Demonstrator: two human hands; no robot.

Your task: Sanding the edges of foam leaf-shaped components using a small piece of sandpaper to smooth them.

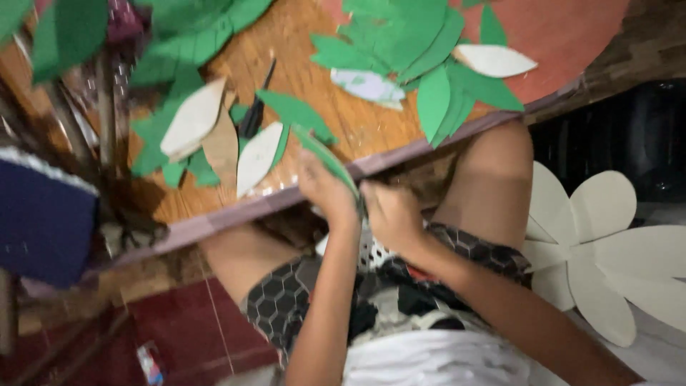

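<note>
My left hand [325, 191] and my right hand [389, 214] meet at the near edge of a low wooden table [214, 225]. Both pinch a long, narrow green paper leaf [321, 150] that runs from the hands up onto the tabletop. The left hand grips its middle; the right hand closes on its lower end, which is hidden behind the fingers. Motion blurs the hands.
Many green and cream paper leaves [193, 118] lie scattered on the table, with a black tool [254, 114] among them. A red-brown round sheet [564, 36] lies at the far right. A large cream paper flower [607, 243] rests on the floor at right. A dark blue object [43, 214] sits left.
</note>
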